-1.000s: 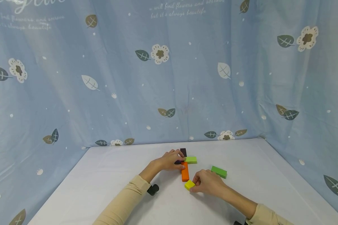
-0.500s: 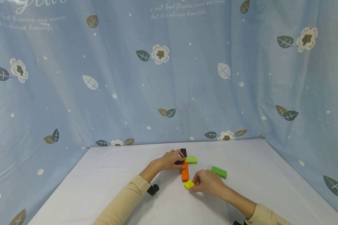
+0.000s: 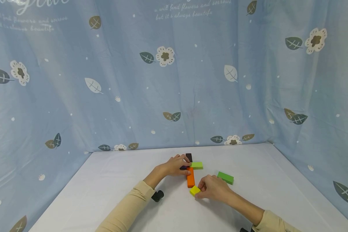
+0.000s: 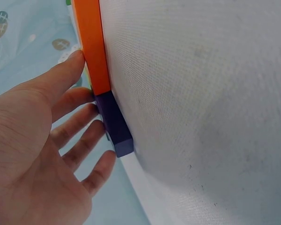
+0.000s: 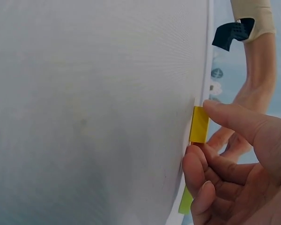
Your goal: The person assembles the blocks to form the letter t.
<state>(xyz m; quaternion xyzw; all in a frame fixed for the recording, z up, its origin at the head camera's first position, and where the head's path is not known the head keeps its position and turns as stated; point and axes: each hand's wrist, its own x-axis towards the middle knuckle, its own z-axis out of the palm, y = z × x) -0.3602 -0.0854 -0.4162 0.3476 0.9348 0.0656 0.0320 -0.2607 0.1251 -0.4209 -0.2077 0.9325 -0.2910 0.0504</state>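
Observation:
My left hand (image 3: 175, 165) lies over a dark purple block (image 4: 113, 122) and the far end of an orange block (image 3: 190, 178). In the left wrist view its thumb touches the orange block, while loosely bent fingers rest against the purple one, which meets the orange block end to end. My right hand (image 3: 214, 188) pinches a small yellow block (image 5: 199, 124) between thumb and fingers, at the orange block's near end. Beside the left fingertips a light green block (image 3: 197, 165) points right, and a black block (image 3: 189, 157) stands just behind. The left hand partly hides the purple block.
A green block (image 3: 225, 177) lies apart, just beyond the right hand. White cloth (image 3: 104, 180) covers the table, and a blue patterned curtain (image 3: 191, 80) encloses its back and sides. A black wrist device (image 3: 158, 195) sits under the left forearm.

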